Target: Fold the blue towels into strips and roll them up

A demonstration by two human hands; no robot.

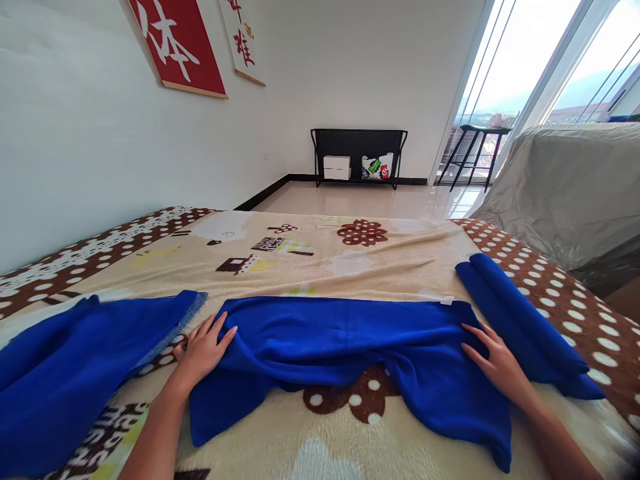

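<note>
A blue towel (pixel 320 333) is stretched sideways across the patterned blanket, its lower part bunched and wavy, with a small white tag on its upper right edge. My left hand (pixel 207 347) rests on its left end with the fingers apart. On the right end lies my right hand (pixel 493 357), its fingers extended over the fabric. A second blue towel (pixel 65 367) is spread loosely at the left, with a paler fuzzy edge. To the right, a folded or rolled blue towel (pixel 525 323) lies at a slant.
Under everything is a cream blanket (pixel 320 263) with brown flower prints and polka-dot borders. Beyond it stands a black rack (pixel 360 143) holding white boxes and a printed bag. A stool (pixel 477 150) and a sheet-covered object (pixel 575 180) are at the right. Scrolls (pixel 180 47) hang on the left wall.
</note>
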